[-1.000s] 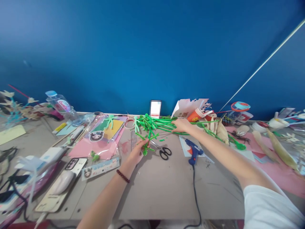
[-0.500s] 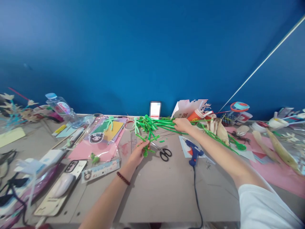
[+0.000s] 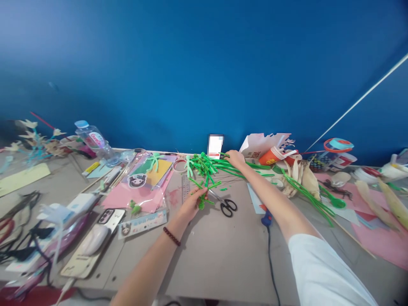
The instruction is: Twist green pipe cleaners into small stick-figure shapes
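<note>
My left hand (image 3: 194, 203) is closed in a pinch on a green pipe-cleaner piece (image 3: 201, 205) with several short arms sticking out. Farther back, my right hand (image 3: 236, 160) is closed on a green pipe cleaner (image 3: 224, 154), whose end pokes out to the left of the fingers. Just below that hand lies a pile of long green pipe-cleaner stems (image 3: 255, 173). A bunch of curled green pipe cleaners (image 3: 204, 165) sits between the hands. Black-handled scissors (image 3: 228, 208) lie right of my left hand, blades toward the green piece.
A propped phone (image 3: 215, 146) leans against the blue wall. My right forearm covers most of the glue gun (image 3: 266, 219). Left are pink sheets (image 3: 117, 196), a ruler (image 3: 143, 223), a bottle (image 3: 95, 142) and a mouse (image 3: 94, 240). Paper cups (image 3: 270, 156) and dried husks (image 3: 295, 180) stand right.
The view has swung slightly left. My right hand has moved left and back from over the stems toward the phone, and its forearm now hides most of the glue gun. My left hand keeps its hold.
</note>
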`<state>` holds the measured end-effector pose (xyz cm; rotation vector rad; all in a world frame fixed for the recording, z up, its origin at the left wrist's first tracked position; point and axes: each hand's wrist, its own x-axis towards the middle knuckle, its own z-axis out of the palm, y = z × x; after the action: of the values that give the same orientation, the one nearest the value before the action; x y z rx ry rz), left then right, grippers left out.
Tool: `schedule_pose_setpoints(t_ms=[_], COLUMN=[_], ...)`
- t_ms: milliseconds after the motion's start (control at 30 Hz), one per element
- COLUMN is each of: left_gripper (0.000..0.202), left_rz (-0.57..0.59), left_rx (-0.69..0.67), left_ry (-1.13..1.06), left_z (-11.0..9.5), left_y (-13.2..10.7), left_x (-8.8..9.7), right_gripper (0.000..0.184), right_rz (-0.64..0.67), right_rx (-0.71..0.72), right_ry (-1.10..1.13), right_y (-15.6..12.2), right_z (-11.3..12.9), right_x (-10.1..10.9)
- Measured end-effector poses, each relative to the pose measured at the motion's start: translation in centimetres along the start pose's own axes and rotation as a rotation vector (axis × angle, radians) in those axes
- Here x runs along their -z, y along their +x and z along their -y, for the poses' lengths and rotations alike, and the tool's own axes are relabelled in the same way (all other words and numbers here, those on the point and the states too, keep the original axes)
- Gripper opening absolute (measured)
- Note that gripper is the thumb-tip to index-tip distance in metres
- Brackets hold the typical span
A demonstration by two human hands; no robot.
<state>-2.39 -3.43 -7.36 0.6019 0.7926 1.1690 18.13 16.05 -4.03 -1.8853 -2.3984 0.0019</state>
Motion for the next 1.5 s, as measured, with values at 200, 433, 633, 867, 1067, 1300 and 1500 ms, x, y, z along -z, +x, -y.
schedule_pose_setpoints(t_ms=[200,433,633,867,1067,1300,1500], left_gripper=[0.017,0.017,0.017,0.018,0.018,0.02,0.021], left_rz=[0.023,0.022,0.031,0.013,0.031,0.015,0.002], left_rx=[-0.009,-0.001,-0.017,0.001,-0.02,-0.016,-0.017], left_ry=[0.015,-0.001,0.02,0.014,0.037,0.045,0.034], left_z=[0.2,0.2,0.2,0.2,0.2,-0.1,-0.3], left_y=[0.2,0.1,0.1,0.1,0.0,-0.2,-0.3], left_x=[0.3,0.2,0.2,0.1,0.1,-0.3,-0.7], right_gripper=[0.024,0.034,0.032,0.023,0.03,0.02,0.022], right_rz=[-0.019,-0.049,0.121,0.133,0.091,0.061,-0.039], right_rx=[-0.045,-0.049,0.023,-0.01,-0.027,-0.004,0.034], right_ry=[0.043,0.153,0.228,0.127,0.047,-0.012,0.082], right_y=[0.2,0.1,-0.5,-0.6,0.3,0.5,-0.6], right_z=[-0.5,-1.3,-2.7,-3.0,-1.5,-0.2,-1.3], right_x=[-0.5,0.3,2.3,2.5,1.2,0.6,2.6])
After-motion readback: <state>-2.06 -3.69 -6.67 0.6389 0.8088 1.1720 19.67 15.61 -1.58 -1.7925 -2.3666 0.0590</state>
